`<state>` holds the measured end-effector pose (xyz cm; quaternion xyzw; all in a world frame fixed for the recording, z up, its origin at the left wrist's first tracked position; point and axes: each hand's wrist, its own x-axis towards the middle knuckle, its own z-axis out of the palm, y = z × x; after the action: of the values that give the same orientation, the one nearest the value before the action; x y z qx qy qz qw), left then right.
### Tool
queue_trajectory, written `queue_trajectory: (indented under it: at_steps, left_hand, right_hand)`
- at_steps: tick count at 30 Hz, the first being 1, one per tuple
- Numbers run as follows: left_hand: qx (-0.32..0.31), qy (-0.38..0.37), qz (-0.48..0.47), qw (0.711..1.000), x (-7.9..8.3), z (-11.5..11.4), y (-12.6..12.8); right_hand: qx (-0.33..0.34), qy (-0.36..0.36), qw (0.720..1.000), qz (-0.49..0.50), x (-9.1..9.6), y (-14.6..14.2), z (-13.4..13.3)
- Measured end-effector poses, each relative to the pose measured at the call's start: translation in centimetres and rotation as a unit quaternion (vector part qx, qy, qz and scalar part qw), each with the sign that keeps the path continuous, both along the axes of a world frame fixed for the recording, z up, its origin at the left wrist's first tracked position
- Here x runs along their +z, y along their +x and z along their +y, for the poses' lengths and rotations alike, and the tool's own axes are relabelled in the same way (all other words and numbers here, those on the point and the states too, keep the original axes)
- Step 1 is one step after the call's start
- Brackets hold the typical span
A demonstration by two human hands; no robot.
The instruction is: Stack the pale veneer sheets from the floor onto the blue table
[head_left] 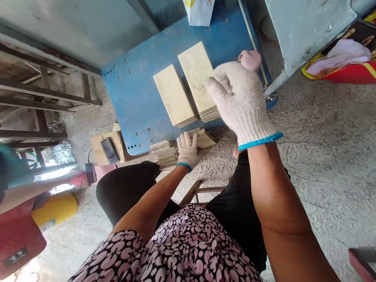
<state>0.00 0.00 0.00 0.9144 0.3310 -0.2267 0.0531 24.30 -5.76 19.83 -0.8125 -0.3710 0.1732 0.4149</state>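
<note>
Both my hands wear white knitted gloves with blue cuffs. My right hand (239,92) is closed above the right edge of a stack of cream rectangular boards (197,74); its curled fingers hide whatever they may hold. Beside it lies a second stack of the same boards (174,96), tilted the same way on the blue table (138,94). Lower down, my left hand (187,149) lies with fingers extended between a rough-edged pile of thin boards (166,156) and another stack (205,139) near the table's front edge. It touches these boards.
A rounded pink object (251,60) sits by the table's right rail. A white bag (199,12) stands at the back. Left are a cardboard box (96,145) and another person's arm (38,190). A wooden stool (194,192) shows between my legs.
</note>
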Motion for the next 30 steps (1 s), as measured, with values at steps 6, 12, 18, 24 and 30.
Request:
queue_trajectory:
  at_steps: [6,12,18,24,30]
  left_hand:
    - [-0.011,0.002,0.034,0.999,0.3,-0.3,1.1]
    - [0.013,-0.017,0.022,1.0,0.4,-0.6,1.1]
    - [0.033,-0.036,0.042,0.998,0.9,-0.4,1.3]
    - [0.027,-0.035,0.061,0.997,1.0,-0.2,1.1]
    - [0.029,-0.034,0.066,0.997,0.5,0.1,0.8]
  right_hand:
    - [0.005,-0.005,1.0,-0.016,-0.2,0.1,0.0]
    - [0.015,0.003,0.999,-0.029,-0.2,-0.2,0.5]
    - [0.022,0.01,0.999,-0.03,-0.6,-0.2,0.8]
    - [0.028,0.004,0.999,-0.024,-1.1,-0.3,1.0]
    - [0.027,0.013,0.999,-0.026,-0.9,-0.3,0.8]
